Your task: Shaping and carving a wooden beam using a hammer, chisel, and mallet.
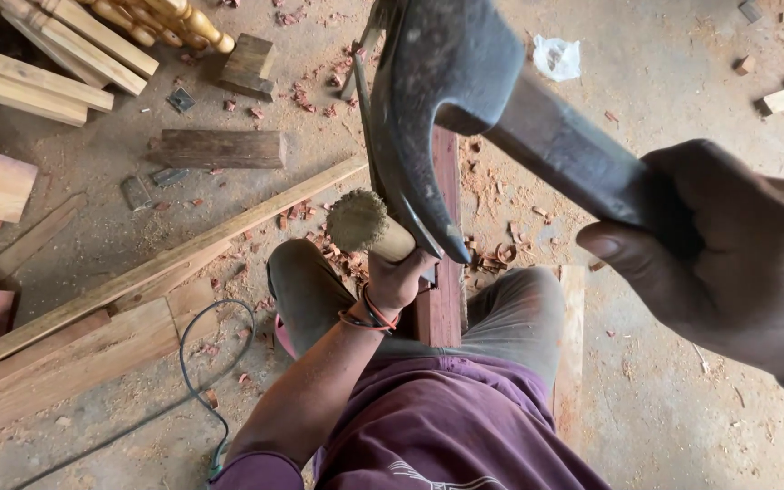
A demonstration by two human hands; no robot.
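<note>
A heavy steel claw hammer with a dark grey handle [465, 100] is gripped by the right hand [728, 263], raised close to the camera, its fingers [619, 249] wrapped tight round the handle; the curved claw is pointed downward, over the left hand. A chisel with a round, frayed pale wooden handle [365, 227] is held by the left hand [401, 277], fingers closed round it (a red and black band is worn at the wrist); its blade is hidden behind the hammer head. Beneath, a narrow reddish-brown wooden plank [442, 299] is seen between the knees. Farther off, on the dusty concrete floor [673, 381], a long pale wooden batten [165, 263], a black cable [192, 363], reddish wood chips [492, 245], a dark wooden block [220, 148] and turned pale spindles [165, 18] are scattered.
</note>
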